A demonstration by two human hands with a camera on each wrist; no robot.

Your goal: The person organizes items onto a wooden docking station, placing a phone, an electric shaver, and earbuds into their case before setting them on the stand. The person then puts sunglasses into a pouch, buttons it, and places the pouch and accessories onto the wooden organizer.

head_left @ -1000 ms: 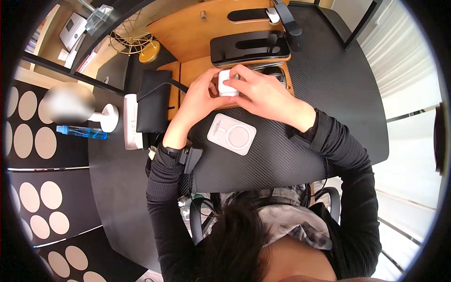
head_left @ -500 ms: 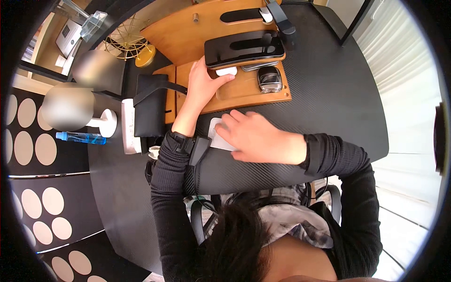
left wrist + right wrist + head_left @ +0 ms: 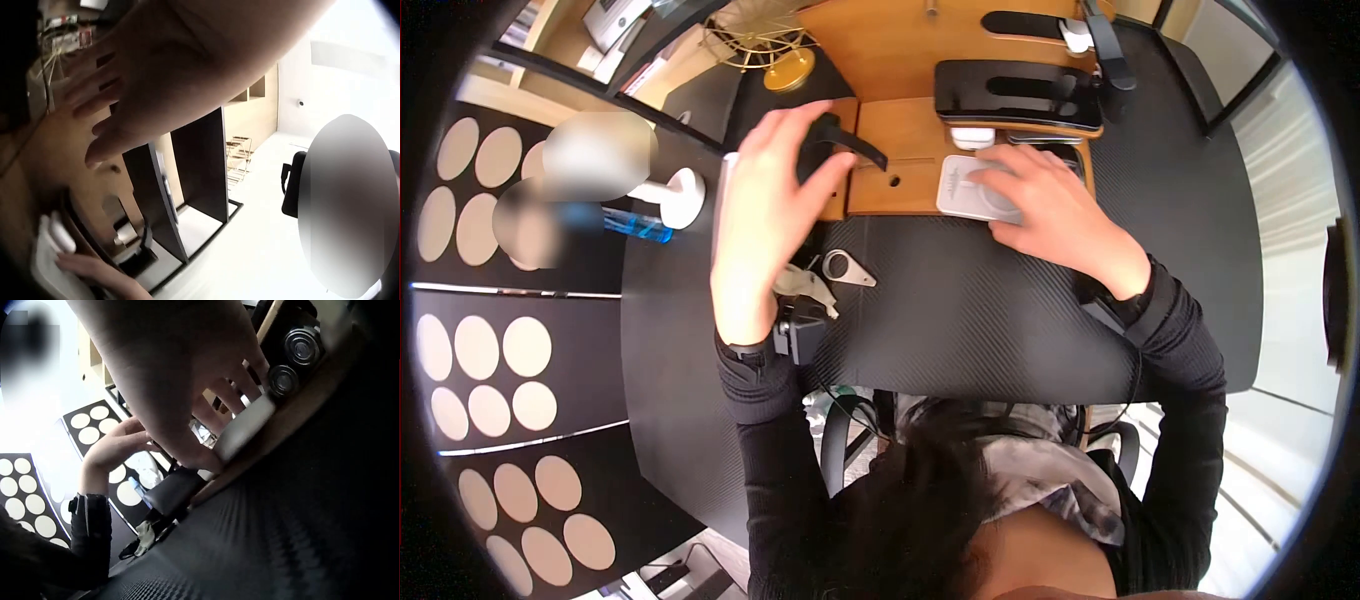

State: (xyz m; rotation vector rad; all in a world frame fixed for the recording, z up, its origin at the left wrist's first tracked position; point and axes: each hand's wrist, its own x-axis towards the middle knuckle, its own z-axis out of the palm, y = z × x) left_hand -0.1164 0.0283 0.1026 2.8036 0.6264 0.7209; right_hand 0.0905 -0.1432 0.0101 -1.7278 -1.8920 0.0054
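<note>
In the head view my right hand (image 3: 1060,205) grips the white flat pad (image 3: 965,190) with a ring mark, over the front of the wooden organizer (image 3: 920,195). The right wrist view has the thumb and fingers round the edges of the pad (image 3: 247,428). Just behind it, a small white case (image 3: 972,137) sits under the shelf with the black phone-like slab (image 3: 1015,95). My left hand (image 3: 765,210), fingers spread, hovers at the organizer's left, beside a black strap (image 3: 855,145); whether it touches anything beneath is hidden.
A metal ring-ended piece (image 3: 847,267) and a pale cloth (image 3: 805,287) lie near my left wrist. Further left are a white round stand (image 3: 683,198) and a blue bottle (image 3: 638,225). A gold wheel ornament (image 3: 788,70) stands behind. Shaver heads (image 3: 301,347) show in the right wrist view.
My left hand has let go of the small white case and moved left. My right hand has taken the flat pad from the table to the organizer. The head view has shifted.
</note>
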